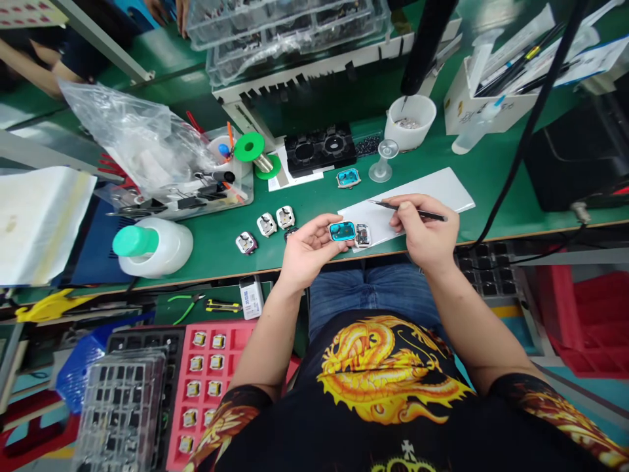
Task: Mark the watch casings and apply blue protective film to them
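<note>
My left hand [310, 250] pinches a smartwatch screen with a blue film [343, 231] between thumb and fingers. Right beside that screen is an opened watch case [362, 235] with its inner parts showing; whether the two are joined I cannot tell. In my right hand [423, 231] is a pair of dark, thin-tipped tweezers [432, 214], their tip pointing left above the white sheet [442, 190]. Several watch cases [266, 225] lie on the green bench left of my left hand. Another blue-filmed watch piece [348, 177] lies beyond the sheet.
A white bottle with a green cap [164, 246] stands at left, near a green solder spool [249, 147]. Behind are a black fixture [320, 149] and a white cup [411, 122]. A black cable [521, 151] hangs at right. Another person's arm [29, 69] shows at upper left.
</note>
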Tool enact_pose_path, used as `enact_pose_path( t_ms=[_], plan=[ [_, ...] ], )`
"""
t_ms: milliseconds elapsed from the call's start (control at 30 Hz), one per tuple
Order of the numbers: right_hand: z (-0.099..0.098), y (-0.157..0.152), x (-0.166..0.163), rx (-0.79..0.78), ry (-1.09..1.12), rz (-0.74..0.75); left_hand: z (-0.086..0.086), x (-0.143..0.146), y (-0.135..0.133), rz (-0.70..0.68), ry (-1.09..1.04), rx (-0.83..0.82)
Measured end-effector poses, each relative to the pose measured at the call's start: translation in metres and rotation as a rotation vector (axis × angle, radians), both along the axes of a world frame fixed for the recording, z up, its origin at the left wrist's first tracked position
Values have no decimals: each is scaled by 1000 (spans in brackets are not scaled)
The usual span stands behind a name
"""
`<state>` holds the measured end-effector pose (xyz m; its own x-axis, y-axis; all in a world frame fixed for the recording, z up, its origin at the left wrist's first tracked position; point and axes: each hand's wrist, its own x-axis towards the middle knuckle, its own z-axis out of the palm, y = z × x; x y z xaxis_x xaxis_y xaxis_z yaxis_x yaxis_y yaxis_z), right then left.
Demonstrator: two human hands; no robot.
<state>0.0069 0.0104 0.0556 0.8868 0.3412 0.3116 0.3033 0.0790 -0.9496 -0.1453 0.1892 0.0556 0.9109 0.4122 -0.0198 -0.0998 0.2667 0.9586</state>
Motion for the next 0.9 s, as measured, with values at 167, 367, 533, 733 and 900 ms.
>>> enact_pose_path(
  t_ms=[167,367,533,733,900],
  plan=[
    [-2,1,-1,32,-10,66,7,2,0,44,19,-44],
    [7,1,1,52,-137,56,12,4,2,77,62,-55],
    [26,-3,0,-40,-448,138,14,2,5,68,73,-77],
    [23,9,-6,-511,-500,397,17,-1,10,55,88,-69],
    [22,18,-5,-664,-522,491,18,-5,14,3,87,-104]
  ],
)
